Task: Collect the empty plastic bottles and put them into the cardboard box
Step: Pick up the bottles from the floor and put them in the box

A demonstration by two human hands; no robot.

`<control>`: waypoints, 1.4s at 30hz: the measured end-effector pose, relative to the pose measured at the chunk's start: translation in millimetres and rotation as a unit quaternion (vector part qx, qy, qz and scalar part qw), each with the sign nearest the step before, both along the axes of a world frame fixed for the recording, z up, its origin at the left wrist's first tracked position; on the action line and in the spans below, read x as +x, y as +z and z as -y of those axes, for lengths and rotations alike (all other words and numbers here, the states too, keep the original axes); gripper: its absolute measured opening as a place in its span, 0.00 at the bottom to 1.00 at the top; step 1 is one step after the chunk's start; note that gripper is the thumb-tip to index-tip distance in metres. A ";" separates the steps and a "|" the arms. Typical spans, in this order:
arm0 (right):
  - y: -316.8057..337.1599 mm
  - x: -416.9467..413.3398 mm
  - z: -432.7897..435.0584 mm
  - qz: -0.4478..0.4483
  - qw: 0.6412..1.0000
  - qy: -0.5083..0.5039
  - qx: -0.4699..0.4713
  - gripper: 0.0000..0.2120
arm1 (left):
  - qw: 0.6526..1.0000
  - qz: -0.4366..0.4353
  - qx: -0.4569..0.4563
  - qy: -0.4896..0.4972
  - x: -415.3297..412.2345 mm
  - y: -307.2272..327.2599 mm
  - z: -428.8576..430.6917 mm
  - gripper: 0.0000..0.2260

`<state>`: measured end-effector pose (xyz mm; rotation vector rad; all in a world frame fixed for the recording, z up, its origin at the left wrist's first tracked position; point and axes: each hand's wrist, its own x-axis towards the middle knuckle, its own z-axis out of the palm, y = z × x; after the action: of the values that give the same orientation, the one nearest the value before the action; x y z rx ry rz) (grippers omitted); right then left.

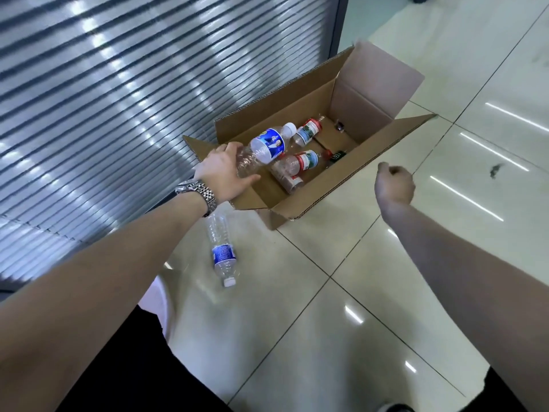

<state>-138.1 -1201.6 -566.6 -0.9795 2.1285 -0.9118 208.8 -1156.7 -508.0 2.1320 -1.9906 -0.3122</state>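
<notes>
An open cardboard box (371, 93) stands on the tiled floor with its flaps spread. My left hand (221, 171), with a metal watch on the wrist, grips the base of a clear blue-labelled bottle (264, 148) held over the near end of the box, white cap pointing inward. Inside lie two red-labelled bottles, one (307, 130) farther back and one (292, 165) nearer, with a third partly hidden under it. Another blue-labelled bottle (222, 251) lies on the floor under my left wrist. My right hand (393, 182) hovers as a fist beside the box's right flap, holding nothing.
A wall of frosted striped glass (104, 99) runs close along the left side of the box. Glossy white floor tiles (356, 292) stretch to the right and toward me. A dark smudge (496, 169) marks a tile at the right. My dark trouser legs fill the bottom corners.
</notes>
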 end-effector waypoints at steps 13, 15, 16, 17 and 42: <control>-81.4 79.5 -95.7 -0.047 0.988 0.100 0.108 0.15 | 1.000 0.004 0.018 -0.014 40.8 -13.8 -19.7 0.23; -89.1 100.4 -104.7 -0.054 0.985 0.119 0.117 0.15 | 0.999 -0.006 0.027 -0.035 47.8 -18.8 -26.9 0.24; -92.9 110.7 -109.3 -0.051 0.983 0.131 0.118 0.14 | 0.998 -0.015 0.028 -0.047 49.7 -20.2 -29.4 0.24; -98.1 123.7 -115.5 -0.045 0.981 0.147 0.121 0.14 | 0.998 -0.027 0.029 -0.058 53.5 -22.5 -33.5 0.24; -143.6 284.2 -163.5 0.004 0.887 0.400 0.231 0.30 | 0.994 -0.031 0.051 -0.095 62.7 -43.2 -36.9 0.23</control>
<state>146.1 -1038.1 -710.3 -1.3971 1.5584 0.0046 271.5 -1119.8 -551.1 1.9658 -2.1901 -0.5158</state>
